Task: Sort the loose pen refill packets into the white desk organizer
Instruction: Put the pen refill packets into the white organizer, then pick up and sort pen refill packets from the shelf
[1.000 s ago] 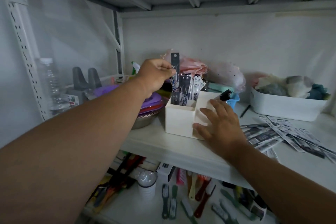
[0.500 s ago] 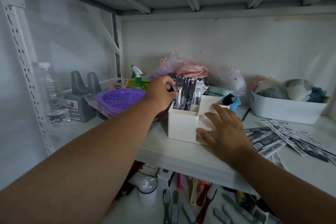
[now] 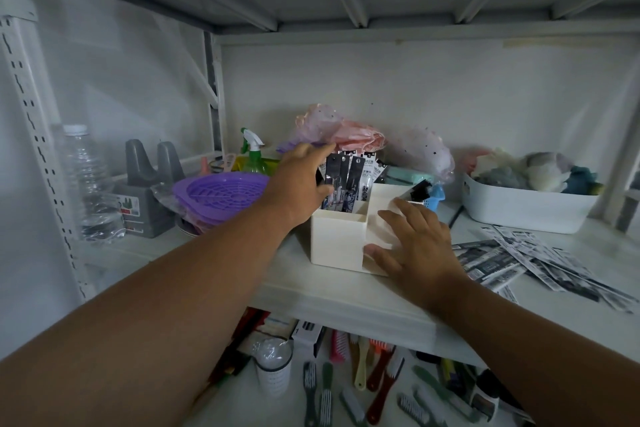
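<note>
Pen refill packets (image 3: 346,182) now stand upright together in the tall back-left compartment of the white desk organizer (image 3: 337,239), which sits near the front edge of the shelf (image 3: 221,253). The left hand (image 3: 301,184) is at their left side: the thumb lies against the front of the bundle and the fingers reach behind it, loosely curved, so it seems to steady or release them more than to grip; I cannot tell if it really pinches one. The right hand (image 3: 412,243) lies flat with spread fingers on the low front-right part of the organizer and holds it in place.

One second ago the left hand pinched a single packet high above the compartment. Half a second ago this packet was already down among the others, with the fingers closed at its top. Now the hand has opened more and moved a little lower on the side of the bundle. In my judgement, this packet is delivered and the hand is free for the next one. The right hand has not moved.

Many loose packets (image 3: 540,260) lie in a spread heap toward the right front edge of the shelf, so much of the task remains. Left of the organizer sits a purple strainer (image 3: 218,191), and at the back right a white bin (image 3: 526,210).
</note>
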